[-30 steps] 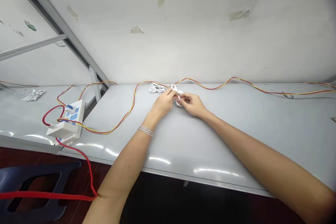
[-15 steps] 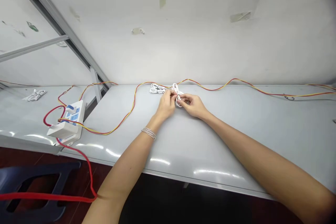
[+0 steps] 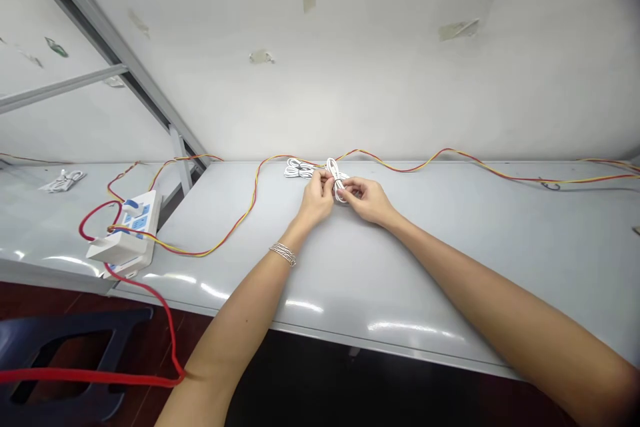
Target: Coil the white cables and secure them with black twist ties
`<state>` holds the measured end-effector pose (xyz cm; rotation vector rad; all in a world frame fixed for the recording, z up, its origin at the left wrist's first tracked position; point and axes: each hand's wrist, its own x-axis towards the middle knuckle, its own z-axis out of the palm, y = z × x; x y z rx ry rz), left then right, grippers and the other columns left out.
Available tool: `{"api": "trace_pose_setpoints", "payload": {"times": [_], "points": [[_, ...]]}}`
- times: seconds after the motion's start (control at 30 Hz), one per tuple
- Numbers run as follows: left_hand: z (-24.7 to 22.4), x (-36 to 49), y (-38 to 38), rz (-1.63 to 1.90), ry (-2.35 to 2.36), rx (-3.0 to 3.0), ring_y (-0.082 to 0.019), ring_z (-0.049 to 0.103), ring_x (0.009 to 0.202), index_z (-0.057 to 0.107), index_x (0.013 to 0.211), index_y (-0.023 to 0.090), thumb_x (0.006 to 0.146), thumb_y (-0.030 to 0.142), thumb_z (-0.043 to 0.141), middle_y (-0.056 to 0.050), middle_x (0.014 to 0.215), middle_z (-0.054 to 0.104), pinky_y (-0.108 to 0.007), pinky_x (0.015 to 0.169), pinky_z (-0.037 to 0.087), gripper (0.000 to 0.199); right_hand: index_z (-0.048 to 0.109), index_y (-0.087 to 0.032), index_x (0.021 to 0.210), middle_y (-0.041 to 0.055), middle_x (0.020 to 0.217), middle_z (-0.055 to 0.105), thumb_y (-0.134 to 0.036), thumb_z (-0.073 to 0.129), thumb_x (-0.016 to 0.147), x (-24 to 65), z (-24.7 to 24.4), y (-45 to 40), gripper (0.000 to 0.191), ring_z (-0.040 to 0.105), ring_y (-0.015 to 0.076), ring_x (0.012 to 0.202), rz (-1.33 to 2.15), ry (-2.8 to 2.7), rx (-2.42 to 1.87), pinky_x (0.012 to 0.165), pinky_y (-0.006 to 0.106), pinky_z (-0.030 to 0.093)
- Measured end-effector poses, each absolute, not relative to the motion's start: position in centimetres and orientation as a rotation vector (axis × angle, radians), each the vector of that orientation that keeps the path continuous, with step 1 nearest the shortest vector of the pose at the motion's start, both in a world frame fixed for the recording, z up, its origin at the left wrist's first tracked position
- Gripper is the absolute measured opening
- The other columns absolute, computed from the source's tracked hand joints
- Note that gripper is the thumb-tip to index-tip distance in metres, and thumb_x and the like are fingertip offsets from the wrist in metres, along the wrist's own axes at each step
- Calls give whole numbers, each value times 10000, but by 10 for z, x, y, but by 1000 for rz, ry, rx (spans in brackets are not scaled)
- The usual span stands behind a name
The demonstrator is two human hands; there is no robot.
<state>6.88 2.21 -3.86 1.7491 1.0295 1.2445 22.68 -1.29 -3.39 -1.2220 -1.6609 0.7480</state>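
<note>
Along the far edge of the surface [image 3: 450, 260], my left hand [image 3: 316, 200] and right hand [image 3: 367, 201] pinch a white cable bundle [image 3: 338, 177] in narrow grips; its loops need holding firm.

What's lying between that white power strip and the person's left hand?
In the head camera view, a twisted red-and-yellow wire curves across the grey table between the power strip and the left hand.

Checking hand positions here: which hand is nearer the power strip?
Left hand: it is to the right of the power strip; the right hand lies farther right.
</note>
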Motion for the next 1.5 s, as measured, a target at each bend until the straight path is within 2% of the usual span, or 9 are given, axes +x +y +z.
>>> {"api": "trace_pose_setpoints", "payload": {"times": [0.27,0.4,0.57,0.73,1.1,1.27,1.5], "points": [[-39,72,23,1263,1074,1584,-127,577,730,534,954,177,952,122,538,-29,887,632,-275,730,453,55,704,-170,949,43,749,704,-433,657,856,226,-34,-13,283,608,170,649,739,-1647,-1227,639,303,458],[-35,73,23,1281,1060,1531,-119,586,723,543,938,172,929,130,585,-22,864,628,-254,708,457,60,701,-175,943,51,791,726,-418,644,863,226,-34,-13,263,630,173,666,691,-1653,-1232,651,304,471],[-22,73,20,1173,1119,1351,-95,561,567,519,877,168,898,106,595,13,702,610,-223,588,429,101,693,-172,929,64,821,741,-392,631,868,224,-32,-15,237,644,180,672,647,-1664,-1233,664,310,493],[-11,70,16,1103,1106,1181,-101,544,478,487,945,184,842,119,655,41,571,612,-197,495,361,208,687,-175,914,62,824,740,-365,620,875,224,-31,-16,205,646,180,669,620,-1674,-1228,669,309,498],[-1,62,14,974,1045,1032,-98,577,452,518,874,181,713,122,652,11,690,655,-215,439,351,218,650,-195,992,64,892,751,-373,609,904,225,-36,-15,203,652,186,695,476,-1758,-1229,684,320,507],[-2,58,15,906,962,1056,-80,564,459,569,775,157,665,155,645,-5,718,647,-211,440,359,134,634,-201,1005,61,889,742,-360,596,912,225,-38,-14,188,654,191,727,398,-1776,-1199,700,320,504],[-1,59,13,879,994,1034,-87,538,426,581,823,163,655,158,705,-10,682,659,-213,427,343,209,612,-217,990,49,927,733,-280,611,855,226,-37,-14,149,666,201,816,380,-1722,-1198,752,328,506]]}}
